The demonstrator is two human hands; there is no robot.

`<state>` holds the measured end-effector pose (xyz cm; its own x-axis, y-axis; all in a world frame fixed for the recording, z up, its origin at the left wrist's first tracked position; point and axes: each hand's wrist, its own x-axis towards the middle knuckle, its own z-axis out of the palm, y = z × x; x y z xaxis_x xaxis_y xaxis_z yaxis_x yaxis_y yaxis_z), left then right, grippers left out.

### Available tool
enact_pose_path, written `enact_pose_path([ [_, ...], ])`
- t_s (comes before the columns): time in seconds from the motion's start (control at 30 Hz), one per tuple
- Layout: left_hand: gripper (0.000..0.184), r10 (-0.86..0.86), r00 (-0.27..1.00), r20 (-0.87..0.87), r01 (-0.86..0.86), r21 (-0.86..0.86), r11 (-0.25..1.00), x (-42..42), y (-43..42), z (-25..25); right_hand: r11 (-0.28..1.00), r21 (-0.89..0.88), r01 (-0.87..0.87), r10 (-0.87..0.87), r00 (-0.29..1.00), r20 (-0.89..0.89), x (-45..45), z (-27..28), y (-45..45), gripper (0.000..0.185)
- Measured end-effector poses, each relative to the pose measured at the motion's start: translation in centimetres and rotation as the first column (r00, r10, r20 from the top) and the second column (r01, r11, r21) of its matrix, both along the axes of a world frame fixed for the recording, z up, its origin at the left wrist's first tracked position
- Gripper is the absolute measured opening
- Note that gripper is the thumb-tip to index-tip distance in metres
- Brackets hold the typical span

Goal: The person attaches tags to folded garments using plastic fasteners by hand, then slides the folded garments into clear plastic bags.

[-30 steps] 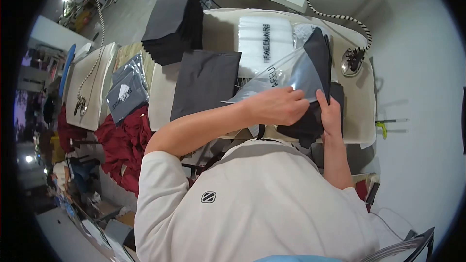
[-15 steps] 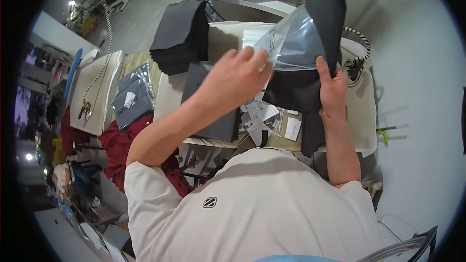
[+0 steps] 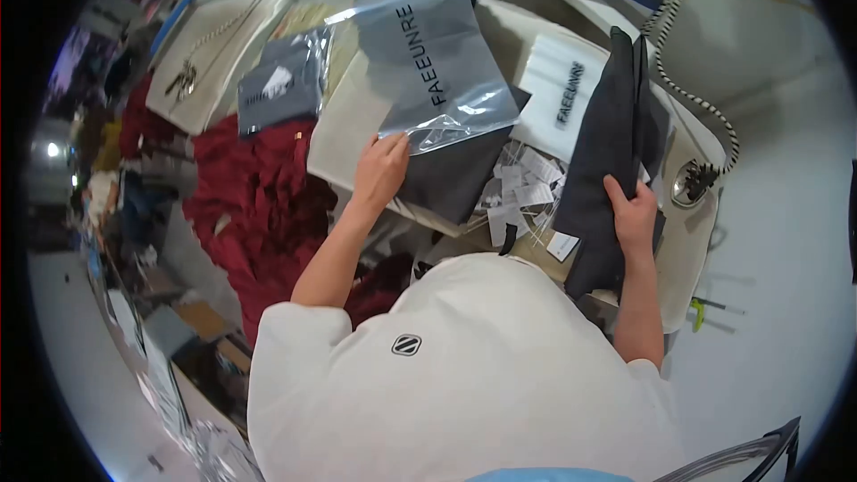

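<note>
My left hand (image 3: 384,168) pinches the near edge of a clear plastic bag (image 3: 424,54) printed FAEEUNRE, which is spread in the air over the dark fabric stack and a flat dark folded piece (image 3: 455,178). On the right, my right hand (image 3: 630,214) grips a folded dark garment (image 3: 600,161), thumb on top and the other fingers mostly hidden behind it. Between my hands lie loose white tags (image 3: 527,183) and a white card (image 3: 561,245). Just left of the garment is a pile of printed plastic bags (image 3: 553,94).
An iron (image 3: 689,184) with a striped cord stands at the table's right side. Bagged dark clothing (image 3: 284,85) lies at the left, above dark red fabric (image 3: 254,205) hanging low. A second padded board (image 3: 214,58) is farther left. A wall runs along the right.
The clear bag has come away from the dark garment and moved left with my left hand. My right hand has lowered the garment toward the table. The view has turned.
</note>
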<state>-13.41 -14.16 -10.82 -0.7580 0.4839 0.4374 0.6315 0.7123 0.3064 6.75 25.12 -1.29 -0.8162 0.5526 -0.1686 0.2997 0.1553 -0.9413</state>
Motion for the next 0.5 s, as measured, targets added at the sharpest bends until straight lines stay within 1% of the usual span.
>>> enact_pose_path([
  [0.03,0.022,-0.05,0.998,0.037,0.052,-0.043,0.998,0.5,-0.8,-2.0,0.999,0.002,-0.035,0.035,0.999,0.024,0.7,-0.1,0.0,0.027],
  [0.07,0.027,-0.103,0.992,0.072,0.109,-0.082,0.991,0.9,-1.5,-3.5,0.946,0.283,-0.16,0.154,0.987,0.043,1.2,0.3,-0.1,0.024],
  [0.1,0.034,-0.158,0.982,0.104,0.17,-0.118,0.978,0.9,-2.0,-4.0,0.801,0.537,-0.265,0.264,0.961,0.081,1.4,0.7,-0.3,0.021],
  [0.13,0.034,-0.137,0.984,0.113,0.15,-0.115,0.982,0.8,-1.8,-4.5,0.583,0.742,-0.332,0.354,0.925,0.136,1.2,0.9,-0.5,0.018],
  [0.17,0.037,-0.095,0.993,0.069,0.105,-0.15,0.983,0.5,-0.6,-4.3,0.576,0.741,-0.345,0.368,0.919,0.141,0.7,0.9,-1.1,0.018],
  [0.2,0.04,-0.059,0.998,0.023,0.062,-0.183,0.981,0.0,0.4,-4.0,0.542,0.73,-0.417,0.472,0.87,0.146,0.1,0.8,-2.0,0.019],
  [0.23,0.04,-0.051,0.998,0.026,0.054,-0.179,0.982,-0.5,0.9,-3.5,0.5,0.719,-0.482,0.565,0.811,0.15,-0.5,0.7,-3.0,0.019],
  [0.27,0.043,-0.052,0.996,0.065,0.07,-0.316,0.946,-0.9,1.3,-3.0,0.453,0.708,-0.541,0.65,0.744,0.153,-1.0,0.7,-3.8,0.02],
  [0.3,0.048,-0.051,0.993,0.104,0.092,-0.444,0.891,-1.4,1.5,-2.7,0.448,0.708,-0.545,0.652,0.741,0.158,-1.5,0.4,-4.4,0.02],
  [0.33,0.048,-0.049,0.993,0.105,0.091,-0.439,0.894,-2.3,1.5,-2.7,0.398,0.673,-0.623,0.703,0.679,0.213,-2.3,-0.1,-4.9,0.021],
  [0.37,0.049,-0.109,0.946,0.306,0.197,-0.275,0.941,-3.3,1.6,-2.6,0.344,0.633,-0.693,0.747,0.611,0.262,-3.1,-0.6,-5.3,0.022],
  [0.4,0.05,-0.195,0.855,0.48,0.268,-0.088,0.959,-4.3,1.7,-2.5,0.288,0.588,-0.756,0.786,0.537,0.306,-3.7,-0.8,-5.5,0.022],
  [0.43,0.051,-0.3,0.727,0.618,0.298,0.11,0.948,-4.6,1.7,-2.2,0.285,0.588,-0.757,0.786,0.536,0.309,-4.0,-0.7,-5.6,0.022],
  [0.47,0.051,-0.299,0.726,0.619,0.296,0.112,0.949,-4.6,1.6,-1.8,0.253,0.549,-0.797,0.801,0.49,0.343,-4.3,-0.5,-5.7,0.022],
  [0.5,0.051,-0.39,0.677,0.624,0.301,0.248,0.921,-4.6,1.5,-1.5,0.223,0.507,-0.833,0.815,0.444,0.372,-4.6,-0.3,-5.8,0.022],
])
